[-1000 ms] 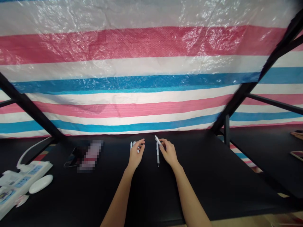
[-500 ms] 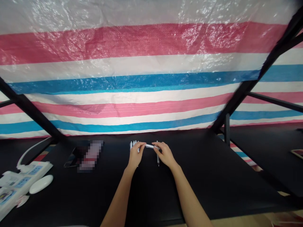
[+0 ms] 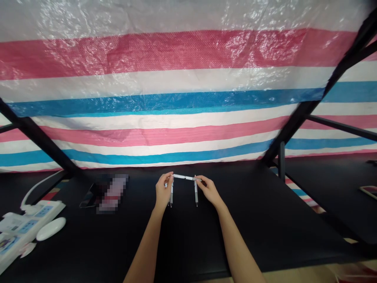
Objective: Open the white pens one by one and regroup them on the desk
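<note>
A white pen (image 3: 183, 177) is held crosswise between my two hands, its grey tip end toward the right. The thumb and fingers of my left hand (image 3: 164, 190) pinch its left end. At the other end, my right hand (image 3: 209, 190) pinches the grey tip. Below the held pen, another white pen (image 3: 196, 193) lies lengthwise on the black table, just left of my right hand. More white pens (image 3: 171, 198) lie lengthwise beside my left hand, which partly hides them; how many is not visible.
A phone-like dark device (image 3: 90, 196), partly blurred, lies to the left on the black table (image 3: 118, 243). Farther left are a white power strip (image 3: 29, 225) and a white oval object (image 3: 51, 229). Black frame bars (image 3: 297, 118) and a striped sheet (image 3: 176, 118) stand behind.
The held pen has risen slightly and shows more of its length. My left hand has shifted left and up along with its end, now covering most of the left pens; my right hand moved slightly right.
</note>
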`<state>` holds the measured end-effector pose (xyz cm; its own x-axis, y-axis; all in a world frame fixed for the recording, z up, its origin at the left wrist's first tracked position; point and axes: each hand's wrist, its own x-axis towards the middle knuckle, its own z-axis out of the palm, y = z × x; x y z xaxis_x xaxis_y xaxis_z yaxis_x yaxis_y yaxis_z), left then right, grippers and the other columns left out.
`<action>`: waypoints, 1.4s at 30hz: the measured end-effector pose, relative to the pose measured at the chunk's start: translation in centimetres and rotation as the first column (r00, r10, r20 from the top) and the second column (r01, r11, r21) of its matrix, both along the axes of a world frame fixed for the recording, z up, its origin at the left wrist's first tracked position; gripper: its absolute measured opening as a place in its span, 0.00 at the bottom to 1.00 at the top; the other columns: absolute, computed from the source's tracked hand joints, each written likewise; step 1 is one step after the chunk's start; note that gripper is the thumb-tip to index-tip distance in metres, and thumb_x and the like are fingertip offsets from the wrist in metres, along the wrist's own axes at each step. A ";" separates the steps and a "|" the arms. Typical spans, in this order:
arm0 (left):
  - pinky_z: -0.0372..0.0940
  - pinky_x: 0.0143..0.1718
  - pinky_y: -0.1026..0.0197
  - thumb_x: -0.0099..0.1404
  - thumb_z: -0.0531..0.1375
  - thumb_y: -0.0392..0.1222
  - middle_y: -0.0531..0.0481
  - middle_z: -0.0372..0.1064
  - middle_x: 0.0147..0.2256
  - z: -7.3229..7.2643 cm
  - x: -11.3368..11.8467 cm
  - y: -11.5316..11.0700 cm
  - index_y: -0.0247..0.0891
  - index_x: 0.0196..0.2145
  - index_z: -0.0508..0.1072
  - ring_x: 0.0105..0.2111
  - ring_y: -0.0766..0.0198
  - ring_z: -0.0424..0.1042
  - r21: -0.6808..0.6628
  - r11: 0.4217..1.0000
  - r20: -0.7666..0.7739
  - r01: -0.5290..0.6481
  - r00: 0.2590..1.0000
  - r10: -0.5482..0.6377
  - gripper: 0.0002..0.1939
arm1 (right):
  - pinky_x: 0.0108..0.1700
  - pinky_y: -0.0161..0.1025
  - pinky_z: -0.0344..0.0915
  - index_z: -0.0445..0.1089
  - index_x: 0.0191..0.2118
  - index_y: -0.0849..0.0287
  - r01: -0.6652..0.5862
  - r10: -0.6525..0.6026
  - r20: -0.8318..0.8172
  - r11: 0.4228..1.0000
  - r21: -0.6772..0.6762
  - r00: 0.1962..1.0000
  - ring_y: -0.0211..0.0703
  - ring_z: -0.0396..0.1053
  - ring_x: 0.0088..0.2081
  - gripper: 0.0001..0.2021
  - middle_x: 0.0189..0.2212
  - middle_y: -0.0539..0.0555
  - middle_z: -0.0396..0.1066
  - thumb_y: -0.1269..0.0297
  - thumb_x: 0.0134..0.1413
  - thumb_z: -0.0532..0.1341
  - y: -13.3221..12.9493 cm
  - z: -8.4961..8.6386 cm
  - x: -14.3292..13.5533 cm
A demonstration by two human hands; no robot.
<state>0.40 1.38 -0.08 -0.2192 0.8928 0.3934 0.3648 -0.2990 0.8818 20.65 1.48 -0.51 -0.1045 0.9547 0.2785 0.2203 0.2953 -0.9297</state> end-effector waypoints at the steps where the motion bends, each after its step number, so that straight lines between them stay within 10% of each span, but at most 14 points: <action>1: 0.66 0.34 0.62 0.61 0.54 0.45 0.47 0.71 0.34 0.1 0.1 -0.1 0.37 0.39 0.72 0.31 0.64 0.72 0.002 1.000 -0.001 0.016 1.000 -0.016 0.13 | 0.33 0.35 0.58 0.73 0.35 0.57 -0.003 0.003 -0.010 1.000 -0.008 1.000 0.39 0.63 0.29 0.12 0.30 0.51 0.70 0.57 0.53 0.56 0.0 0.0 0.1; 16: 0.63 0.34 0.63 0.62 0.53 0.47 0.51 0.68 0.31 0.6 0.7 -0.9 0.39 0.37 0.69 0.30 0.65 0.69 -0.039 0.983 -0.116 0.180 0.976 -0.184 0.11 | 0.23 0.35 0.38 0.46 0.14 0.56 0.030 -0.024 0.039 0.987 -0.158 0.999 0.32 0.40 0.18 0.24 0.14 0.44 0.40 0.48 0.51 0.50 0.0 0.3 0.5; 42: 0.50 0.24 0.65 0.62 0.49 0.51 0.58 0.50 0.18 0.5 0.3 -0.5 0.40 0.20 0.56 0.20 0.68 0.53 -0.212 0.974 0.001 0.083 0.996 -0.085 0.18 | 0.25 0.35 0.46 0.47 0.17 0.57 0.024 -0.083 0.409 0.989 0.147 0.909 0.36 0.52 0.20 0.21 0.16 0.48 0.53 0.55 0.60 0.43 -0.6 0.9 -1.1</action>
